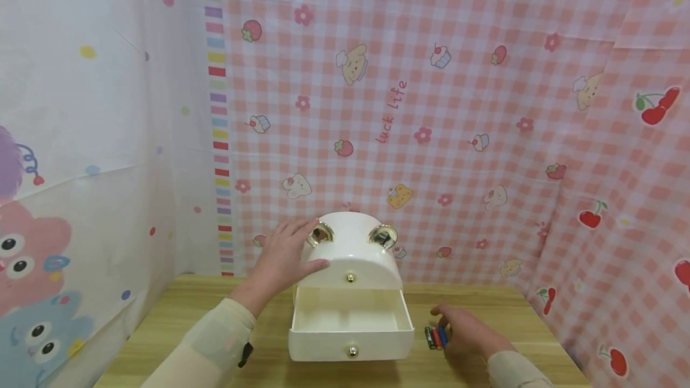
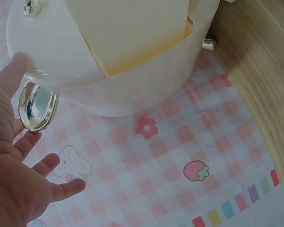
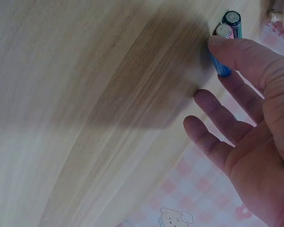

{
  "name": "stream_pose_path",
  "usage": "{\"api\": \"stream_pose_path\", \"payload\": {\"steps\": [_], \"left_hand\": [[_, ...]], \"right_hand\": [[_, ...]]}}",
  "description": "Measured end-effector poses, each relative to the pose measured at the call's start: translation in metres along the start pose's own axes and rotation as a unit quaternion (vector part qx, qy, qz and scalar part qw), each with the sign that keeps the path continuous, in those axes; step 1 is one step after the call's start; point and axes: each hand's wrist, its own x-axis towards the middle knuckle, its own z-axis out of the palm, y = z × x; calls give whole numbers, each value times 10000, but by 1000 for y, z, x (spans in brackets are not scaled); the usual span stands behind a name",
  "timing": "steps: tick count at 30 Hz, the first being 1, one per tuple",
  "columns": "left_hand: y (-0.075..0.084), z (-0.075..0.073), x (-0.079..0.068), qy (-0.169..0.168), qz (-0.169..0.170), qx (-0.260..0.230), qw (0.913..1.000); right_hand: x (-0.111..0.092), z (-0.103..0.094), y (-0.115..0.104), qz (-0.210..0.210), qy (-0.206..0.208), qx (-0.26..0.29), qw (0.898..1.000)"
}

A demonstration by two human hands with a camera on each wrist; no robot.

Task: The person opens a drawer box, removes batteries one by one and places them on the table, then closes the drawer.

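A white frog-shaped drawer box (image 1: 350,238) stands on the table with two gold-ringed eyes and round gold knobs. Its lower drawer (image 1: 351,345) is pulled out and its inside is bare. My left hand (image 1: 286,256) rests against the box's upper left, thumb on the white front and fingers spread around the left gold eye (image 2: 38,106). To the right of the drawer, several small batteries lie side by side: a dark green one (image 1: 429,338), a red one (image 1: 436,338) and a blue one (image 1: 443,336). My right hand (image 1: 469,331) pinches the blue battery between thumb and index finger.
The wood-grain table (image 1: 259,340) extends to both sides of the box. Right behind it hangs a pink checked cloth (image 1: 458,208). A white patterned cloth (image 1: 108,136) hangs at the left, and cherry-print cloth (image 1: 636,196) at the right.
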Motion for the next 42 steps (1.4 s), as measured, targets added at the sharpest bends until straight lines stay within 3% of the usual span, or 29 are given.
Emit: {"api": "stream_pose_path", "payload": {"steps": [11,33,42], "left_hand": [[0,0,0,-4,-28,43,10000],[2,-2,0,-69,-88,80,9999],[2,-1,0,-90,-77,90,9999]], "right_hand": [[3,3,-1,243,-21,-134,9996],[0,3,-6,325,32,-84,9994],[-2,2,-6,135,11,-25,9999]]}}
